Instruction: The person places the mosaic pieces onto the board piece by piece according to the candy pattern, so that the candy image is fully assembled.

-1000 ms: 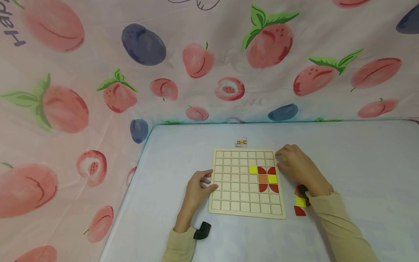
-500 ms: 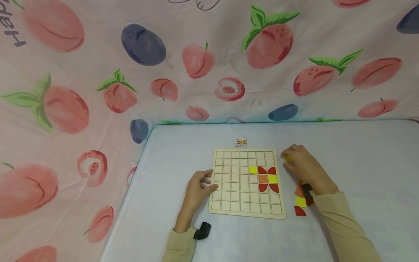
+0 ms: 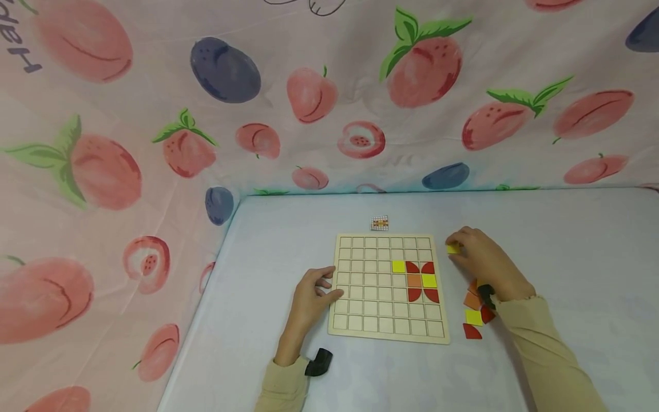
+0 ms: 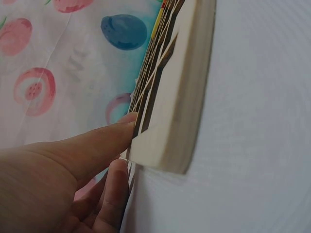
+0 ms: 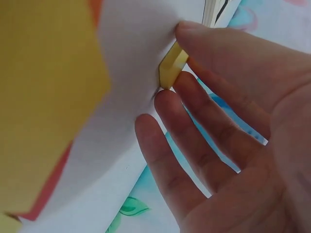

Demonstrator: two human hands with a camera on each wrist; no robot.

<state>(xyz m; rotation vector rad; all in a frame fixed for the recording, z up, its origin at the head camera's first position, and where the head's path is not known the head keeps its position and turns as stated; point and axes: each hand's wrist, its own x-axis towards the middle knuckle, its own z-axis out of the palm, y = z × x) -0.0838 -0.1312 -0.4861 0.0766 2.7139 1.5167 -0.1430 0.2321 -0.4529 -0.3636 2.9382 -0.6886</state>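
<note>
A pale wooden board [image 3: 362, 309] with a grid of square cells lies on the table in the head view. Several tiles sit in its cells at the right: red quarter-circles [image 3: 431, 295], yellow squares [image 3: 399, 266] and an orange square [image 3: 414, 280]. At the board's left edge, my left hand [image 3: 309, 297] holds on, its thumb over the rim in the left wrist view. My right hand [image 3: 481, 260], right of the board, holds a yellow square tile [image 3: 452, 249] between thumb and fingers. That yellow tile [image 5: 171, 68] stands tilted, near the white surface, in the right wrist view.
A small printed pattern card [image 3: 380, 223] lies just behind the board. Loose tiles lie right of the board, among them a yellow square [image 3: 473, 317], a red quarter-circle [image 3: 472, 332] and an orange tile [image 3: 471, 301]. Fruit-print cloth [image 3: 319, 149] encloses the table's back and left.
My right hand has drawn away from the board's right edge, slightly rightward, still holding the yellow tile. More of the loose tiles show beside its wrist. The left hand and board stay put.
</note>
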